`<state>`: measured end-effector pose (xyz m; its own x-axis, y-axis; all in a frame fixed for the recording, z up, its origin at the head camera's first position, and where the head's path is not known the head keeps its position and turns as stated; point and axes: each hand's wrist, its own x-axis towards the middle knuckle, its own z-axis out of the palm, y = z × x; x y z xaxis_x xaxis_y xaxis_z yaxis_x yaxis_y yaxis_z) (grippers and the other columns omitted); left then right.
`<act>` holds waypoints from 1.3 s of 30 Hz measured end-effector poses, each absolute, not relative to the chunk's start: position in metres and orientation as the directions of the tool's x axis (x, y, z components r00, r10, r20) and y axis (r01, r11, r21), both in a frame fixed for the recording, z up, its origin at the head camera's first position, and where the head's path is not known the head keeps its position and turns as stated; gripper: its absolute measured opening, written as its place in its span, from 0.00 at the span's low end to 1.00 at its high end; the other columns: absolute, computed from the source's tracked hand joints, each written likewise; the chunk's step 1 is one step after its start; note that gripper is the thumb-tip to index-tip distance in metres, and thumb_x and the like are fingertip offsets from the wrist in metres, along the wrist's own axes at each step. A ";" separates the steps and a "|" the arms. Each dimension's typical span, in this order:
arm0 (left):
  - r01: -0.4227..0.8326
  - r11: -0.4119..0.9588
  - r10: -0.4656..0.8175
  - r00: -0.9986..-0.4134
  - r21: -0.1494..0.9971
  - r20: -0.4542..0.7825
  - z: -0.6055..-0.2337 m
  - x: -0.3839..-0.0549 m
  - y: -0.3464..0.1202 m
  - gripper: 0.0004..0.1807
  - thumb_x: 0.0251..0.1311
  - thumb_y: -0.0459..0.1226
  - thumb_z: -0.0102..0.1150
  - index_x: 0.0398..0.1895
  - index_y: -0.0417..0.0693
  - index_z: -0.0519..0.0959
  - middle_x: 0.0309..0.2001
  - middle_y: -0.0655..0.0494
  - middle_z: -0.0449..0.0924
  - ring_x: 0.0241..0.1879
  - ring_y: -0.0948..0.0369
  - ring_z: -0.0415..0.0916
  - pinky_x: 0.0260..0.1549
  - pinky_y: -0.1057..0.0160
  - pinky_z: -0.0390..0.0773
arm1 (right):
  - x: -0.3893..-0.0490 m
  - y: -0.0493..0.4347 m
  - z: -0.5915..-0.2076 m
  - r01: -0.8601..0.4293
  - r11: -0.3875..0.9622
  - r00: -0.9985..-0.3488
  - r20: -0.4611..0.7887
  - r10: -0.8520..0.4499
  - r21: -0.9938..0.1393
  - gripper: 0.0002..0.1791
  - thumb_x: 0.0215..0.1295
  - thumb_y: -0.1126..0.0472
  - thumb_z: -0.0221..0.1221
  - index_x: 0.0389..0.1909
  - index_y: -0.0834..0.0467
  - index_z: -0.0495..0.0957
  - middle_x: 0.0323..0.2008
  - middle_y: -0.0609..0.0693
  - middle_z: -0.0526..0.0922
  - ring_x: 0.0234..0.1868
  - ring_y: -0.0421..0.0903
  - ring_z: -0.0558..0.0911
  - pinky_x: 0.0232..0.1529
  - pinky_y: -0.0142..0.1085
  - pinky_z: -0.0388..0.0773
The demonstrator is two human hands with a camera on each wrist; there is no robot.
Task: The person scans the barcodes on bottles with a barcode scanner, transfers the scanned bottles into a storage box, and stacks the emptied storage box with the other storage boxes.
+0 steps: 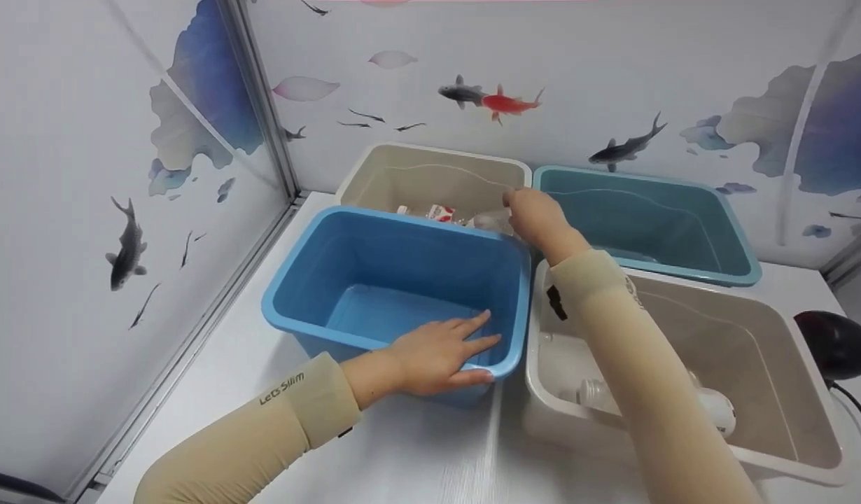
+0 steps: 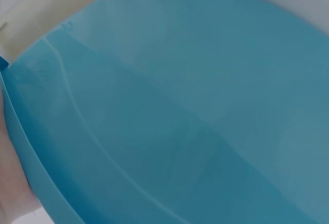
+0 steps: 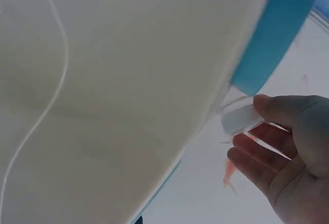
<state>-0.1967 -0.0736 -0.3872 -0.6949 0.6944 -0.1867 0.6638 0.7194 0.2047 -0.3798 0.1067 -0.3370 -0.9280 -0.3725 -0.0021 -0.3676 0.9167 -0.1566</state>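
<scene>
My right hand point(image 1: 542, 220) is over the near right corner of the back left beige bin point(image 1: 374, 155). In the right wrist view, its thumb and fingers pinch a clear, round-ended plastic piece point(image 3: 241, 117); its exact kind cannot be told. My left hand point(image 1: 434, 355) rests on the near rim of the blue bin point(image 1: 301, 273), fingers spread over the inside. At the left edge of the left wrist view, part of that hand point(image 2: 15, 183) shows outside the blue wall point(image 2: 154, 106). Small packaging with red and white print point(image 1: 441, 213) lies in the back left bin.
A teal bin point(image 1: 742, 259) stands at the back right. Beneath my right forearm, the front right beige bin point(image 1: 815, 392) holds a clear bottle point(image 1: 595, 393) and a white container point(image 1: 717, 411). A black rounded device point(image 1: 835, 344) with a cable sits at the far right.
</scene>
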 end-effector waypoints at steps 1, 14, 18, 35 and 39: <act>0.664 0.719 0.694 -0.695 0.205 -0.187 -0.387 -0.197 -0.074 0.36 0.65 0.64 0.31 0.73 0.61 0.53 0.75 0.55 0.42 0.72 0.55 0.51 0.67 0.51 0.59 | -0.380 0.106 -0.337 -0.363 0.919 -0.930 0.001 -0.367 -0.152 0.16 0.65 0.68 0.52 0.54 0.66 0.72 0.50 0.65 0.78 0.53 0.59 0.77 0.56 0.49 0.73; 0.668 0.719 0.695 -0.694 0.194 -0.186 -0.386 -0.196 -0.074 0.35 0.65 0.64 0.31 0.73 0.62 0.53 0.76 0.55 0.42 0.72 0.56 0.51 0.66 0.51 0.60 | -0.382 0.109 -0.341 -0.293 0.920 -0.956 0.097 -0.277 -0.260 0.15 0.61 0.70 0.54 0.48 0.71 0.77 0.48 0.66 0.78 0.51 0.61 0.78 0.54 0.50 0.74; 0.667 0.714 0.700 -0.687 0.214 -0.194 -0.385 -0.196 -0.071 0.36 0.65 0.64 0.31 0.73 0.62 0.52 0.76 0.56 0.41 0.73 0.56 0.50 0.67 0.51 0.59 | -0.384 0.108 -0.342 -0.260 0.911 -0.966 0.095 -0.242 -0.321 0.16 0.62 0.68 0.54 0.50 0.71 0.76 0.50 0.66 0.78 0.53 0.61 0.77 0.56 0.50 0.73; 0.653 0.727 0.687 -0.696 0.213 -0.208 -0.384 -0.196 -0.072 0.35 0.65 0.63 0.33 0.73 0.64 0.50 0.76 0.57 0.41 0.73 0.55 0.49 0.68 0.50 0.58 | -0.382 0.132 -0.325 -0.337 0.877 -0.920 -0.081 -0.385 -0.341 0.21 0.69 0.57 0.52 0.59 0.63 0.72 0.58 0.63 0.74 0.58 0.60 0.74 0.58 0.51 0.72; 0.650 0.730 0.684 -0.701 0.213 -0.202 -0.386 -0.196 -0.075 0.35 0.65 0.64 0.31 0.73 0.64 0.51 0.76 0.57 0.42 0.73 0.55 0.50 0.67 0.50 0.58 | -0.380 0.145 -0.321 -0.356 0.879 -0.915 -0.075 -0.397 -0.318 0.20 0.68 0.59 0.53 0.58 0.62 0.73 0.56 0.63 0.76 0.56 0.59 0.76 0.56 0.51 0.73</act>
